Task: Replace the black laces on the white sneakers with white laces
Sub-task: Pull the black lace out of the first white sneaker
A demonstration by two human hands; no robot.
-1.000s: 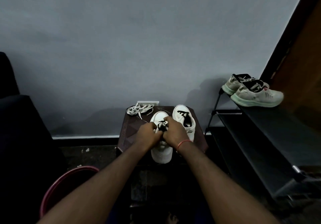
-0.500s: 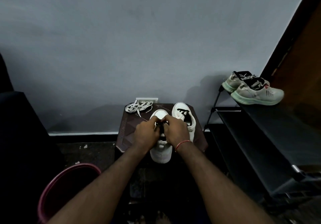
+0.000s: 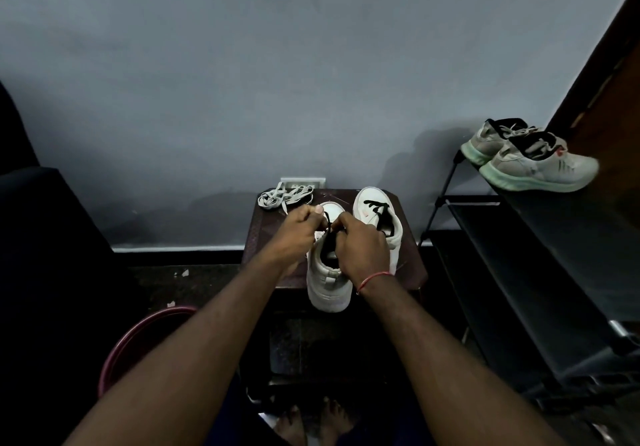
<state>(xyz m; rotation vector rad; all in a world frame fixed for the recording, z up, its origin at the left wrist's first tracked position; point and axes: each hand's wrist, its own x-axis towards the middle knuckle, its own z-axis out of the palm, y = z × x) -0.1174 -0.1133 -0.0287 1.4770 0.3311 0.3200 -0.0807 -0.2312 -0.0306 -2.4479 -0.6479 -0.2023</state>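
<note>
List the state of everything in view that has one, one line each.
Near sneaker: upright on the stool, heel past its front edge.
Black lace: held up above the near sneaker, between both hands.
Left hand: pinching the black lace.
Right hand: pinching the black lace.
Far sneaker: upright, black lace threaded, untouched.
White laces: loose heap, stool's back left corner.
Grey running shoes: paired on top of the rack.

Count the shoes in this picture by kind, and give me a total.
White sneakers on the stool: 2
Green-soled trainers on the rack: 2
Total: 4 shoes
</note>
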